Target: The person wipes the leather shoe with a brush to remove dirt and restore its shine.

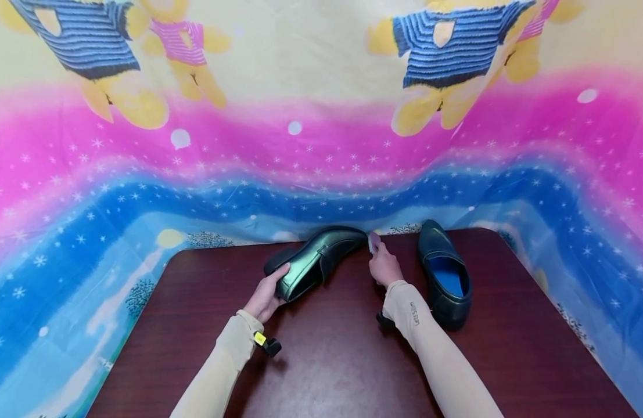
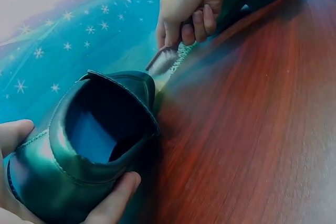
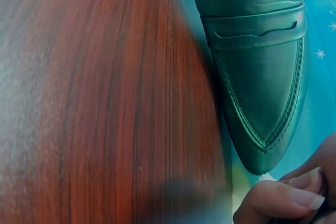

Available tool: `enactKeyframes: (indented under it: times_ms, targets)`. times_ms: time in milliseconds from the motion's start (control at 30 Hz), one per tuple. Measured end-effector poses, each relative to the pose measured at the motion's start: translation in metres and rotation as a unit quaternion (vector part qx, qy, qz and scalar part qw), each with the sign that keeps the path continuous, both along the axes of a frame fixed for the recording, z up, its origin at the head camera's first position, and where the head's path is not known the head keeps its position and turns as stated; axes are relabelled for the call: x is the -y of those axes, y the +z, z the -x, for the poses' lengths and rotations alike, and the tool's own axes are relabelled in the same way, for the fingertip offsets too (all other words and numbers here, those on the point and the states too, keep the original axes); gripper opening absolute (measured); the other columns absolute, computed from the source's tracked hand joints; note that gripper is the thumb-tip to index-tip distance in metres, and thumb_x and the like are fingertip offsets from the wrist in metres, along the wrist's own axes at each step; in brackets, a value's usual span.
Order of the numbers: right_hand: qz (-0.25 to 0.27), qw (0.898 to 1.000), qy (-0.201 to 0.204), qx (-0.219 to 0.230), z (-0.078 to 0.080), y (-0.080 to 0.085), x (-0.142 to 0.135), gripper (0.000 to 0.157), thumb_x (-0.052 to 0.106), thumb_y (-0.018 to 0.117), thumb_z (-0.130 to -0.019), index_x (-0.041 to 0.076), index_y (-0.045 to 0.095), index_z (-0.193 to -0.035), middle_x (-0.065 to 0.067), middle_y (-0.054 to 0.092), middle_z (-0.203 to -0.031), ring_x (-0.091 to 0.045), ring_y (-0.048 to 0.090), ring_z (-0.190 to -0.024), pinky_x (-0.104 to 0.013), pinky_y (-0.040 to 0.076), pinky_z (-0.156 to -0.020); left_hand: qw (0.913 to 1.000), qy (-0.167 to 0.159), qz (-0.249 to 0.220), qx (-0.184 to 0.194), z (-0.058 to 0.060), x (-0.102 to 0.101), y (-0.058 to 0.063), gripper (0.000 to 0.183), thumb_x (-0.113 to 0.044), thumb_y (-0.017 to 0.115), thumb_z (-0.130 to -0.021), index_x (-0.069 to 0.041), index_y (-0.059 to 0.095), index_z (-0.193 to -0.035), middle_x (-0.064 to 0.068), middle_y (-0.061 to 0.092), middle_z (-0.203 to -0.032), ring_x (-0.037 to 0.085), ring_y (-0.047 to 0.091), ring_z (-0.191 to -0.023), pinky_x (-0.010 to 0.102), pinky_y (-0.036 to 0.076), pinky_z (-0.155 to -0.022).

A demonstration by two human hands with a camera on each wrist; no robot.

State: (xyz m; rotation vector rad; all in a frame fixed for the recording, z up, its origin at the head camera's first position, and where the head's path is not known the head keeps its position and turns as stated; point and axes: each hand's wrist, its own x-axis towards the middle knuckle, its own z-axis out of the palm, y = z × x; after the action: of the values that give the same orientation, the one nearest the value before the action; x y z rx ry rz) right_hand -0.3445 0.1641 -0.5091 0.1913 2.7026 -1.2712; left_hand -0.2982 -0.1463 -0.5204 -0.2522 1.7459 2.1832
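A dark green leather loafer (image 1: 315, 255) is tilted on its side above the table, its toe toward the right. Around its heel, my left hand (image 1: 265, 296) grips it, thumb on one side and fingers on the other. My right hand (image 1: 385, 267) pinches a small brush (image 2: 163, 61) with pale bristles, held at the loafer's toe. In the right wrist view, the loafer's strap and pointed toe (image 3: 257, 150) show close to the right fingers (image 3: 283, 200). The brush is mostly hidden there.
The matching loafer (image 1: 445, 278) with a blue insole stands upright on the right, beside my right forearm. The dark red wooden table (image 1: 331, 360) ends at a back edge just behind the shoes. A printed cloth (image 1: 300, 151) hangs around the table.
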Motion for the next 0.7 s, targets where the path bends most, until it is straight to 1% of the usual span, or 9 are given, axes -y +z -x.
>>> enactKeyframes:
  times_ms: [100, 167, 233, 300, 367, 400, 433, 600, 700]
  targets:
    - [-0.009, 1.0, 0.003, -0.017, -0.003, 0.001, 0.0, 0.053, 0.017, 0.032, -0.111, 0.005, 0.024, -0.161, -0.03, 0.06, -0.131, -0.028, 0.059, -0.065, -0.038, 0.048, -0.061, 0.9997, -0.013, 0.019, -0.009, -0.003, 0.0, 0.0, 0.065, -0.052, 0.061, -0.101, -0.007, 0.049, -0.146, 0.01, 0.06, -0.132, 0.017, 0.065, -0.106, 0.036, 0.053, -0.091]
    - [-0.022, 0.999, 0.006, -0.031, -0.006, 0.002, 0.001, 0.053, 0.017, 0.033, -0.111, 0.003, 0.025, -0.161, -0.031, 0.058, -0.139, -0.033, 0.065, -0.08, -0.041, 0.051, -0.069, 0.9991, -0.017, 0.035, -0.017, -0.005, 0.0, 0.001, 0.067, -0.052, 0.06, -0.102, -0.006, 0.045, -0.149, 0.014, 0.058, -0.138, 0.021, 0.064, -0.113, 0.04, 0.052, -0.096]
    - [-0.033, 0.999, 0.009, -0.041, -0.007, 0.003, 0.002, 0.053, 0.017, 0.033, -0.111, 0.003, 0.024, -0.162, -0.03, 0.053, -0.147, -0.038, 0.068, -0.1, -0.046, 0.053, -0.08, 0.998, -0.013, 0.059, -0.02, -0.009, 0.0, 0.002, 0.082, -0.054, 0.059, -0.102, -0.003, 0.029, -0.159, 0.02, 0.046, -0.151, 0.029, 0.058, -0.126, 0.048, 0.049, -0.104]
    - [-0.039, 0.998, 0.009, -0.046, -0.008, 0.003, 0.003, 0.053, 0.018, 0.034, -0.112, 0.004, 0.025, -0.162, -0.028, 0.051, -0.151, -0.042, 0.063, -0.119, -0.051, 0.052, -0.092, 0.9966, 0.001, 0.078, -0.024, -0.011, -0.002, 0.002, 0.095, -0.054, 0.059, -0.102, -0.002, 0.009, -0.163, 0.024, 0.03, -0.16, 0.037, 0.048, -0.139, 0.056, 0.044, -0.111]
    - [-0.041, 0.998, 0.01, -0.048, -0.01, 0.005, 0.004, 0.053, 0.018, 0.034, -0.112, 0.005, 0.025, -0.162, -0.027, 0.049, -0.153, -0.044, 0.059, -0.129, -0.054, 0.05, -0.098, 0.9931, 0.023, 0.11, -0.031, -0.013, -0.003, 0.002, 0.106, -0.057, 0.059, -0.101, -0.002, -0.007, -0.163, 0.025, 0.011, -0.167, 0.042, 0.036, -0.147, 0.06, 0.04, -0.114]
    - [-0.04, 0.998, 0.011, -0.048, -0.01, 0.007, 0.004, 0.053, 0.019, 0.034, -0.112, 0.006, 0.025, -0.163, -0.026, 0.049, -0.153, -0.043, 0.06, -0.127, -0.053, 0.05, -0.096, 0.9905, 0.035, 0.128, -0.037, -0.014, -0.003, 0.001, 0.109, -0.057, 0.059, -0.101, -0.004, -0.013, -0.163, 0.025, 0.002, -0.169, 0.043, 0.028, -0.151, 0.061, 0.039, -0.114]
    - [-0.04, 0.998, 0.012, -0.048, -0.011, 0.008, 0.005, 0.053, 0.019, 0.035, -0.112, 0.007, 0.026, -0.163, -0.026, 0.05, -0.153, -0.042, 0.062, -0.123, -0.052, 0.051, -0.093, 0.9865, 0.046, 0.149, -0.049, -0.013, -0.004, 0.001, 0.107, -0.056, 0.059, -0.101, -0.008, -0.013, -0.164, 0.024, -0.005, -0.17, 0.044, 0.021, -0.154, 0.062, 0.037, -0.115]
    - [-0.034, 0.997, 0.022, -0.059, -0.018, 0.015, 0.006, 0.052, 0.018, 0.036, -0.111, 0.009, 0.029, -0.162, -0.024, 0.051, -0.153, -0.034, 0.065, -0.105, -0.043, 0.047, -0.08, 0.9636, 0.068, 0.233, -0.111, -0.011, -0.009, 0.001, 0.087, -0.051, 0.061, -0.102, -0.035, 0.005, -0.167, 0.019, -0.012, -0.17, 0.046, 0.01, -0.157, 0.065, 0.03, -0.119]
    - [-0.03, 0.997, 0.027, -0.068, -0.022, 0.019, 0.007, 0.051, 0.018, 0.037, -0.112, 0.009, 0.03, -0.162, -0.023, 0.053, -0.152, -0.033, 0.064, -0.1, -0.041, 0.047, -0.077, 0.9581, 0.062, 0.25, -0.125, -0.011, -0.011, 0.002, 0.081, -0.051, 0.063, -0.101, -0.037, 0.016, -0.165, 0.017, -0.013, -0.17, 0.046, 0.009, -0.157, 0.065, 0.028, -0.119]
